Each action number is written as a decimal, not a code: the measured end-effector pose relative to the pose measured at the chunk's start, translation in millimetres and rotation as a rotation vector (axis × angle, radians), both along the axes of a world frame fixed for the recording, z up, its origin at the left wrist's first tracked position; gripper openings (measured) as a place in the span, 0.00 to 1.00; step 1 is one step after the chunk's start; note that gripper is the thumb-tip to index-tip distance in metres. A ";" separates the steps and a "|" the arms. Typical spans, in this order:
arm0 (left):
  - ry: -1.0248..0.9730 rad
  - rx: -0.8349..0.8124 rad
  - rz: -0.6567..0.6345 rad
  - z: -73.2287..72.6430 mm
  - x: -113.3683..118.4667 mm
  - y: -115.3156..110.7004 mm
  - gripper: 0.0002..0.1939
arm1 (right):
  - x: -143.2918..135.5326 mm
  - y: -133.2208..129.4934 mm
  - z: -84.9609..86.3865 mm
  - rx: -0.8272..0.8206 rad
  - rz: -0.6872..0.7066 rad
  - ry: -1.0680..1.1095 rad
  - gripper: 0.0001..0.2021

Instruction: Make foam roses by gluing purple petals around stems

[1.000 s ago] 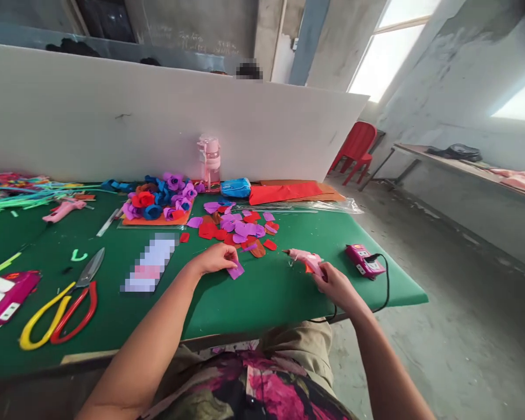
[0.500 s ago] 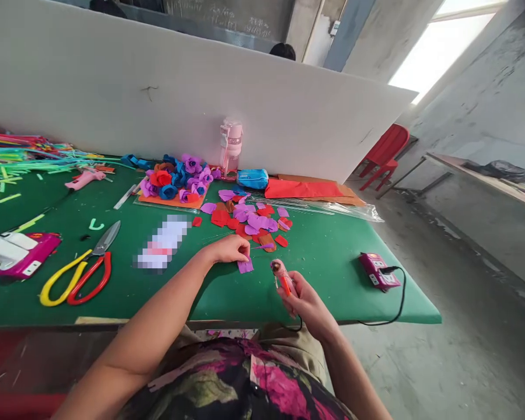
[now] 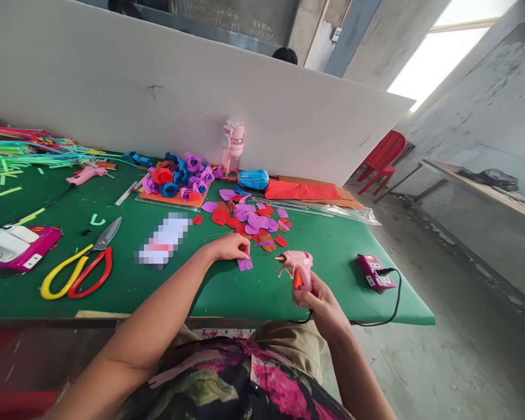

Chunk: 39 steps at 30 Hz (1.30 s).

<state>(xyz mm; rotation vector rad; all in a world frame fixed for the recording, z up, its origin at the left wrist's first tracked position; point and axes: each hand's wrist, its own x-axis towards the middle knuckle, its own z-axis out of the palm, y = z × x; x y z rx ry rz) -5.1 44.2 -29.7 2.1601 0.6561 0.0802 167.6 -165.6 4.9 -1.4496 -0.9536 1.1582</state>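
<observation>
Purple paper (image 3: 245, 265) sits pinched in the left hand (image 3: 231, 247), near centre; the right hand (image 3: 324, 303) grips a glue gun (image 3: 300, 262) to its right. Far left, flowers (image 3: 181, 175) look formed; petals (image 3: 258, 221) beyond the paper lie loose.

From the wearer's head, the camera faces forward and down (floral shirt (image 3: 227, 382) at the bottom edge), looking over the near left hand (image 3: 231, 247) and right hand (image 3: 322, 300), across the green table (image 3: 336, 239), to the white board (image 3: 109, 93).
</observation>
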 end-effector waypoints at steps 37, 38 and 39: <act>-0.025 -0.002 0.002 -4.0 -2.1 0.7 0.05 | -19.0 8.5 -12.6 -0.027 0.097 -0.468 0.19; -0.029 0.001 0.004 -3.7 -2.2 0.5 0.05 | -18.7 8.4 -14.3 -0.017 0.107 -0.500 0.19; -0.034 0.005 0.006 -3.4 -2.3 0.2 0.05 | -18.4 8.4 -15.6 -0.012 0.117 -0.520 0.19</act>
